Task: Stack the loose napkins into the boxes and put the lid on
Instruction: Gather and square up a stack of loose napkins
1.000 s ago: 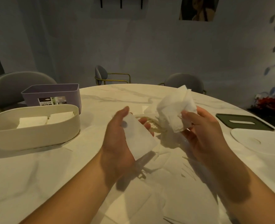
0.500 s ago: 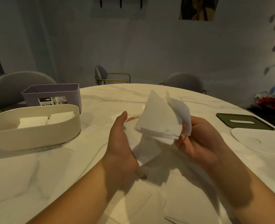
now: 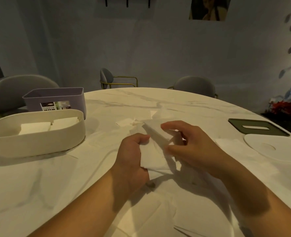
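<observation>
Over the middle of the table my left hand [image 3: 132,154] and my right hand [image 3: 190,147] both hold a white napkin [image 3: 154,151], fingers curled round its folded edges. A cream oval box [image 3: 37,142] at the left holds two stacks of folded napkins [image 3: 50,124]. Behind it stands a purple box [image 3: 56,98]. At the right lie a dark green lid [image 3: 255,128] with a slot and a white oval lid [image 3: 277,147]. More loose napkins [image 3: 129,122] lie flat on the table beyond and below my hands.
The round marble table [image 3: 184,106] is ringed by grey chairs [image 3: 195,85] at the far side and left. A plant with red flowers [image 3: 284,108] stands at the right beyond the table's edge.
Both hands have come down and together. The napkin, held up crumpled and then spread by my right hand, is now lower and folded flatter between both hands.
</observation>
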`<state>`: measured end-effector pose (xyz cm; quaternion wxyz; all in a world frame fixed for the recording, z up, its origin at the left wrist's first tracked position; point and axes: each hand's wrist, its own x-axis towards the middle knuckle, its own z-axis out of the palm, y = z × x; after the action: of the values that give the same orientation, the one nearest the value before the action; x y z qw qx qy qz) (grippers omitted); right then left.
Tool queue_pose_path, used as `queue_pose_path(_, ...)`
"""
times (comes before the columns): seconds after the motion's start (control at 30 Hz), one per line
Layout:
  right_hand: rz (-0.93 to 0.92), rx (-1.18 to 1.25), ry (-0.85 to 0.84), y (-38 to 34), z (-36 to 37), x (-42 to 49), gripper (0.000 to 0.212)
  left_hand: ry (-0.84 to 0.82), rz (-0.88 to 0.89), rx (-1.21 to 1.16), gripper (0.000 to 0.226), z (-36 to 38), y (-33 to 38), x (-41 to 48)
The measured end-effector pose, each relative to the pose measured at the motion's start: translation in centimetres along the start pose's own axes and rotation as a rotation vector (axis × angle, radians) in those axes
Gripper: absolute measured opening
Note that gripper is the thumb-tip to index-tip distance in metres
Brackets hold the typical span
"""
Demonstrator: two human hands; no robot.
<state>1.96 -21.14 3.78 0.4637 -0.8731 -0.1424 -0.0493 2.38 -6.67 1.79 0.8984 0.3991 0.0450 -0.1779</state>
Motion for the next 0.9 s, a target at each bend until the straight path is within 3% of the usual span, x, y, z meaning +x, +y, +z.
queue_pose_path(0.07,-0.033,-0.027,0.054,0.3,0.1,0.1,0.033,0.031,-0.022,-0.021,0.047,0.3,0.0,-0.2)
queue_pose_path(0.23,-0.044,0.142,0.233,0.4,0.3,0.2,0.022,0.036,0.007,0.032,0.028,0.2,0.0,-0.2)
queue_pose_path(0.33,0.193,0.606,0.319,0.0,-0.7,0.2,0.015,0.071,-0.002,0.05,0.03,0.3,0.1,-0.4)
queue_pose_path(0.43,0.415,0.842,0.407,0.6,-2.1,0.3,0.004,0.097,0.025,0.073,0.015,0.4,0.2,-0.8)
queue_pose_path(0.5,0.485,0.963,0.518,0.8,-2.7,0.3,0.017,0.085,0.057,0.054,0.019,1.1,0.1,-1.5)
queue_pose_path(0.57,0.404,0.892,0.605,1.5,-3.0,0.5,0.02,0.077,0.066,0.021,0.021,1.9,0.0,-2.2)
queue_pose_path(0.67,0.05,0.589,0.62,0.0,-1.8,0.3,0.023,0.014,0.032,-0.047,0.023,1.8,-0.1,-2.0)
queue_pose_path(0.77,-0.145,0.446,0.323,-0.5,0.2,-0.1,0.019,0.025,0.059,-0.069,0.029,1.3,0.0,-1.3)
queue_pose_path(0.83,-0.227,0.079,0.144,0.1,0.9,-0.2,0.025,0.057,0.07,-0.066,0.037,1.4,0.2,-1.2)
queue_pose_path(0.9,-0.273,-0.174,0.063,0.4,0.7,-0.2,0.038,0.1,0.091,-0.064,0.03,1.3,0.4,-1.3)
